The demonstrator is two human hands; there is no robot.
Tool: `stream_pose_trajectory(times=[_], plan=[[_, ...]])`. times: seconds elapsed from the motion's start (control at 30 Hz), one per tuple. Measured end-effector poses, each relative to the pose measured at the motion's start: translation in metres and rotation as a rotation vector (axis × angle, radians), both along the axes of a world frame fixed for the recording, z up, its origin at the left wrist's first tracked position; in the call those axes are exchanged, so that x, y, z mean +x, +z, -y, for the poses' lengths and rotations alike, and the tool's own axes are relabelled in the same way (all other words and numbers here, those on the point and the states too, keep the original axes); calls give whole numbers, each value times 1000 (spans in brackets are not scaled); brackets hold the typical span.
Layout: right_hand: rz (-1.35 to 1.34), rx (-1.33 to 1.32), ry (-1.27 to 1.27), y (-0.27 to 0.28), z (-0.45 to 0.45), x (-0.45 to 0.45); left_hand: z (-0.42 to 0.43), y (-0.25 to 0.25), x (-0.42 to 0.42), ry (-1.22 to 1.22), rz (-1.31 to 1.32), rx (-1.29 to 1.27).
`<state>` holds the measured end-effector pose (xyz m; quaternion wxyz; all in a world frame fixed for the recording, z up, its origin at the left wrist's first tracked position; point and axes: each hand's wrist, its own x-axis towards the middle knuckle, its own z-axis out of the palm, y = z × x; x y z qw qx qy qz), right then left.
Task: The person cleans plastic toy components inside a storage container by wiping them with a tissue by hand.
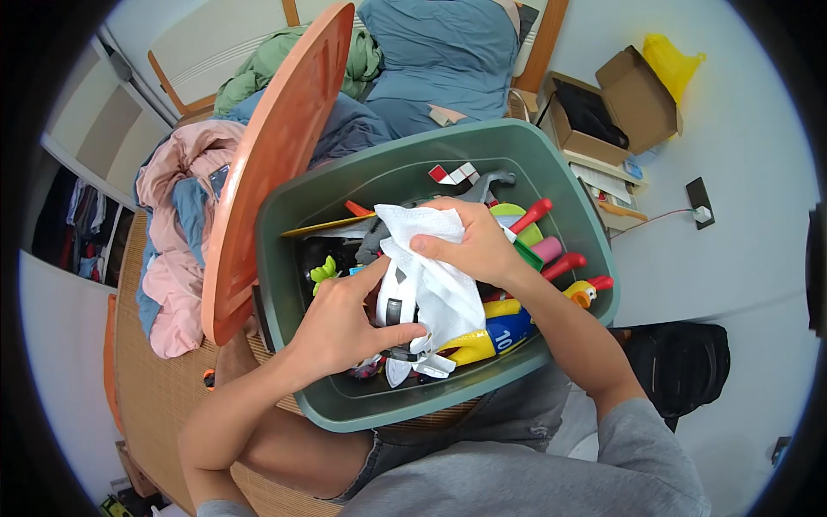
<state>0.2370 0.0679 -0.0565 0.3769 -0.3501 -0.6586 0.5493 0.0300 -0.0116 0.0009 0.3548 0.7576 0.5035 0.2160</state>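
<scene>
My right hand (478, 246) pinches a white wipe (448, 297), which hangs down over a white toy with black parts (395, 302). The toy's exact kind is hard to make out, since the wipe covers part of it. Its left side is gripped by my left hand (343, 317), thumb across the lower end. Both hands are above a green storage bin (345, 412) filled with toys. Around them lie a blue and yellow toy marked 10 (508, 332), a red-handled toy (536, 211), a light green toy (324, 273) and a red and white block piece (454, 174).
An orange lid (280, 164) stands tilted at the bin's left side. Behind are blue bedding (439, 69) and a pink blanket (185, 250). An open cardboard box (594, 121) sits at the back right, a black backpack (680, 366) at the right.
</scene>
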Motion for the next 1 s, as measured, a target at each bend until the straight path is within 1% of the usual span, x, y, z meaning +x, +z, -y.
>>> stream_pose_trajectory(times=[0.07,0.1,0.17,0.2,0.27,0.4,0.47,0.53,0.6,0.67,0.8,0.87,1.0], plan=[[-92,-132,66,5,1,-1,1,2,0,2,8,42],[-93,-131,68,7,1,0,2,3,0,0,20,85],[-130,-191,166,10,3,1,1,3,0,-4,42,78],[-130,-190,166,11,4,3,0,3,0,-9,65,71],[-138,-95,226,13,4,4,1,5,0,-13,65,51],[-105,-116,222,7,1,4,1,3,-3,-41,48,53],[-142,-237,144,7,1,3,0,-1,-4,-46,59,70],[-152,-244,150,6,1,3,1,-1,-5,-51,70,87],[-163,-252,155,4,0,4,2,3,-5,-50,47,39],[-146,-64,272,1,-1,6,3,4,-5,-51,26,40],[-200,-82,242,-1,1,2,3,5,-6,-46,15,33],[-208,-242,178,4,2,1,1,5,-7,-55,22,32],[-224,-250,177,4,3,2,1,0,-8,-56,44,36]])
